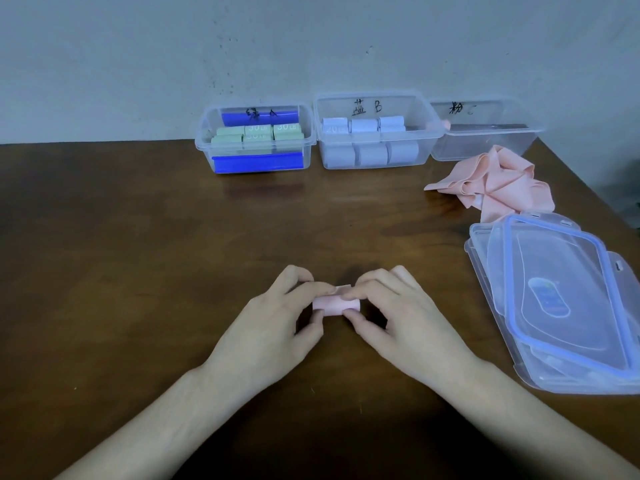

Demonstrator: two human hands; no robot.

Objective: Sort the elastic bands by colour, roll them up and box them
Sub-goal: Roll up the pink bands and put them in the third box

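Seemingly, the pink roll (335, 302) is pinched just above the counter (138, 254) by the left hand (277, 327) and right hand (398, 323); if either pinch is eased, the loose end could be sprung open and the roll undone before the pink box (485, 147) is reached.

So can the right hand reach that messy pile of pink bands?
Probably yes. The crumpled pile of pink elastic bands lies uncovered on the table, nothing between. But the right hand is busy gripping the small pink roll.

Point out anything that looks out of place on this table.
The pile of pink bands lies crumpled on the table beside the third box, not rolled. The lids are stacked askew at the right. Nothing looks spilled or damaged.
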